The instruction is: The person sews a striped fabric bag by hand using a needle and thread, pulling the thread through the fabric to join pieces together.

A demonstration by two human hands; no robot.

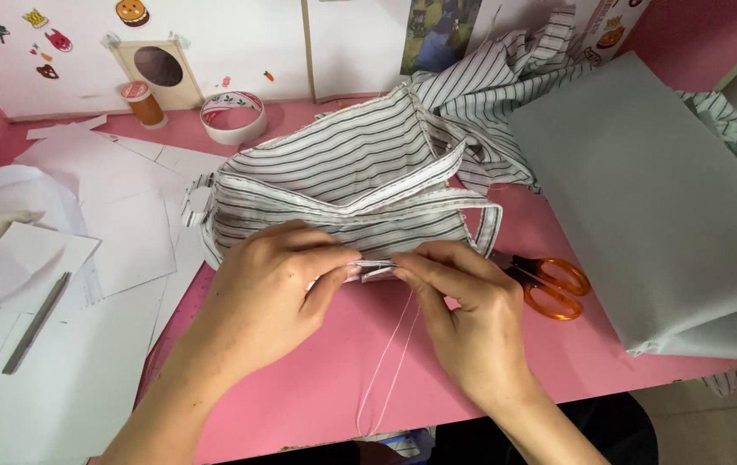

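Two hands are working at the near edge of the pink bench [317, 387]. The left hand [269, 297] and the right hand [467, 314] are both pinching the folded hem of the striped cloth piece [343, 172], fingertips closed on it, almost touching. A white thread [390, 370] is hanging down toward the person. I think the fold should be kept flat and the thread untangled. Orange scissors [554, 288] are lying just right, a tape roll [233, 116] farther back.

Sewing desk — fabric [644, 198], scissors [549, 284].
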